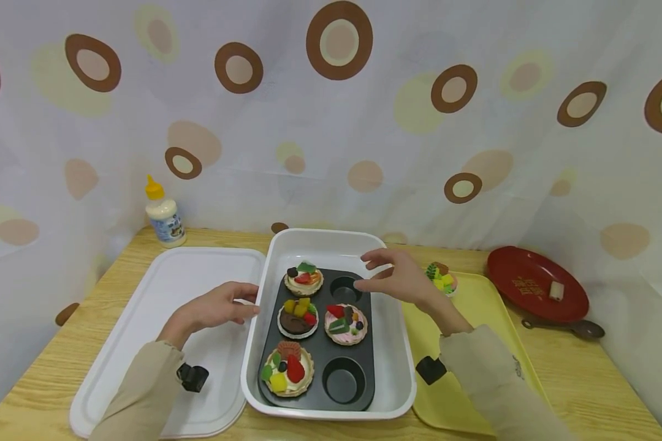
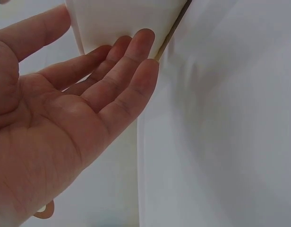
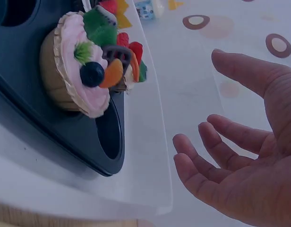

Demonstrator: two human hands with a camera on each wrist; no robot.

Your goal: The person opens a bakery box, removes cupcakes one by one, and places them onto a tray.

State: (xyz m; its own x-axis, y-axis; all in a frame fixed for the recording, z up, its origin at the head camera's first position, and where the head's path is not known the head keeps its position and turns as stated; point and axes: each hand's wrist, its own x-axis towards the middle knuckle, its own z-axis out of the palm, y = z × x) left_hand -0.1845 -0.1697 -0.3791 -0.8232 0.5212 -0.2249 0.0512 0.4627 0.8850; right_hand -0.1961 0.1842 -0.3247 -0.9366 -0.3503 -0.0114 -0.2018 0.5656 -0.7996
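A dark muffin tin [image 1: 317, 383] lies inside a white rectangular bin [image 1: 394, 392]. Several toy fruit tarts fill some of its cups: a white-cream one [image 1: 303, 279], a chocolate one [image 1: 296, 320], a pink-cream one [image 1: 346, 324] and a front-left one with a biscuit [image 1: 288, 369]. The back-right cup [image 1: 346, 290] and front-right cup [image 1: 344, 380] hold nothing. My left hand [image 1: 216, 309], fingers loosely bent, is at the bin's left wall; whether it touches is unclear. Above the bin's right side hovers my right hand [image 1: 405, 282], empty, thumb and fingers spread apart near the back-right cup.
To the left lies a white tray lid [image 1: 160, 318], with a yellow-capped bottle [image 1: 165, 214] behind it. A yellow tray [image 1: 474, 343] on the right bears another fruit tart [image 1: 442, 279]. Farther right are a red plate [image 1: 535, 285] with a small pale piece [image 1: 556, 291] and a dark spoon [image 1: 585, 329].
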